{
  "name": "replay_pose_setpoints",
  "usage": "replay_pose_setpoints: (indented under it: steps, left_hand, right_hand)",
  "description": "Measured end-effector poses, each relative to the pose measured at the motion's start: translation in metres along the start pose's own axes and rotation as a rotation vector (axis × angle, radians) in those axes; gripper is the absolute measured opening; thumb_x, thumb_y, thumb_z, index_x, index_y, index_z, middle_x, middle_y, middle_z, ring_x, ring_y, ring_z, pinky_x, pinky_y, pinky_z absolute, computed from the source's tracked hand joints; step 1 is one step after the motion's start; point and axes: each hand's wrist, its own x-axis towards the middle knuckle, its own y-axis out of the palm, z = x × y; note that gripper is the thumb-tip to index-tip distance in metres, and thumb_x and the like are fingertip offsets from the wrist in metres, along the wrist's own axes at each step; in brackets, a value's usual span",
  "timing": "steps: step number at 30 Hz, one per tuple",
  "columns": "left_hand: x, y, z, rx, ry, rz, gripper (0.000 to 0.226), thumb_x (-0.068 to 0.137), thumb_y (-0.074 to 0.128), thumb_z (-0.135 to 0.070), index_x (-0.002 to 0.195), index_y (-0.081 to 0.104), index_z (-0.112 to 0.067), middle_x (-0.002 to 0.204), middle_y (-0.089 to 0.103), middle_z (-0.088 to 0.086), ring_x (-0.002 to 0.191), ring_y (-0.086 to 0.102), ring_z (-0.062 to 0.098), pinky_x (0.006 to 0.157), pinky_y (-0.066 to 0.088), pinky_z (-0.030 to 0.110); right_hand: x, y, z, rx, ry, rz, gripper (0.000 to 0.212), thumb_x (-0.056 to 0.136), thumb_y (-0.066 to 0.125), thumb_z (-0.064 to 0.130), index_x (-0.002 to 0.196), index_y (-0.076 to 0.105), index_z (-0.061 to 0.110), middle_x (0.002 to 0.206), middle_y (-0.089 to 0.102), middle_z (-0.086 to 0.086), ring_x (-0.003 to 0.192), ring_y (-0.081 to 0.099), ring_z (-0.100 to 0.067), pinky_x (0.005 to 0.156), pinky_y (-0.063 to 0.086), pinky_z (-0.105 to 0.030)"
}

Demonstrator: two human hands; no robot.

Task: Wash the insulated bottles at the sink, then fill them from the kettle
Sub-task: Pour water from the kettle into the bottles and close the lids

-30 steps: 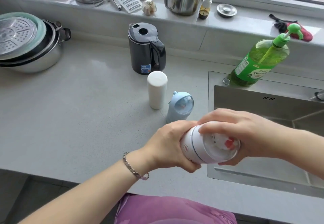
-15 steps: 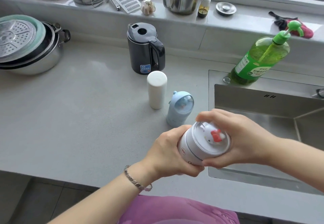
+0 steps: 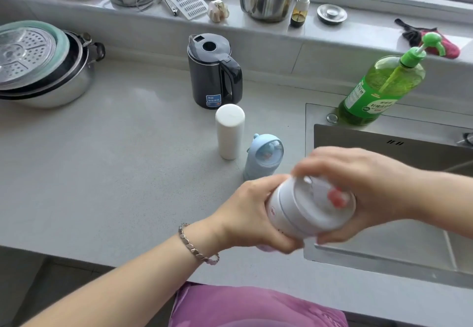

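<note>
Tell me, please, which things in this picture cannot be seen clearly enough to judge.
Head view only:
- Held bottle: its lid is motion-blurred, so tight or loosened cannot be told. The left hand covers the body and the right hand covers the lid's rim.
- Sink: the basin floor is hidden by the right arm, and the frame edge cuts off its right part.
- Kettle: opaque, so the water level is unseen.
- Soap bottle: label print too small.

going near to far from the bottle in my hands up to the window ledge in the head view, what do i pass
held white bottle → blue bottle → white bottle → black kettle → garlic bulb
</note>
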Motion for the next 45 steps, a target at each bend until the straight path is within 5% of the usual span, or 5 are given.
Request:
replay_pose_setpoints:
  steps: [12, 16, 27, 36, 45]
  left_hand:
    - [0.006, 0.015, 0.010, 0.283, -0.100, -0.400, 0.060, 0.042, 0.069, -0.050, 0.097, 0.059, -0.026, 0.086, 0.061, -0.010, 0.079, 0.057, 0.011, 0.066, 0.048, 0.026]
    - [0.002, 0.012, 0.013, 0.143, -0.132, -0.350, 0.059, 0.042, 0.071, -0.047, 0.097, 0.060, -0.033, 0.087, 0.064, -0.011, 0.079, 0.059, 0.007, 0.068, 0.050, 0.025]
    - [0.012, 0.028, 0.015, 0.570, -0.005, -0.699, 0.067, 0.054, 0.061, -0.053, 0.108, 0.040, -0.021, 0.100, 0.051, -0.001, 0.090, 0.041, 0.016, 0.073, 0.043, 0.031]
    - [0.010, -0.021, 0.007, -0.142, -0.121, 0.219, 0.074, 0.053, 0.080, -0.004, 0.119, 0.049, -0.016, 0.102, 0.062, -0.001, 0.092, 0.060, 0.010, 0.076, 0.053, 0.031]
    - [0.004, 0.023, 0.004, 0.333, -0.150, -0.536, 0.070, 0.046, 0.071, -0.044, 0.110, 0.052, -0.023, 0.099, 0.061, -0.007, 0.092, 0.058, 0.018, 0.075, 0.048, 0.036]
  right_hand:
    - [0.024, 0.017, 0.024, 0.055, 0.907, -0.022, 0.069, 0.063, 0.039, 0.077, 0.106, 0.050, 0.023, 0.090, 0.062, -0.001, 0.081, 0.058, -0.020, 0.068, 0.044, -0.031]
    - [0.011, 0.004, 0.009, 0.329, 0.692, 0.173, 0.068, 0.068, 0.065, 0.059, 0.127, 0.032, 0.054, 0.114, 0.054, 0.010, 0.105, 0.052, -0.003, 0.090, 0.042, -0.021]
    - [0.026, 0.064, 0.027, 0.700, 0.854, -0.825, 0.074, 0.048, 0.090, 0.030, 0.110, 0.050, 0.035, 0.093, 0.058, 0.017, 0.083, 0.060, 0.001, 0.072, 0.051, -0.016]
    - [0.005, 0.017, 0.015, 0.696, 0.285, -0.324, 0.067, 0.049, 0.078, -0.003, 0.108, 0.058, 0.024, 0.103, 0.064, 0.012, 0.092, 0.064, -0.010, 0.074, 0.053, -0.025]
    - [0.018, 0.062, 0.026, 0.812, 0.581, -0.851, 0.057, 0.049, 0.080, 0.011, 0.098, 0.058, 0.028, 0.085, 0.063, 0.023, 0.069, 0.059, 0.005, 0.060, 0.046, -0.009]
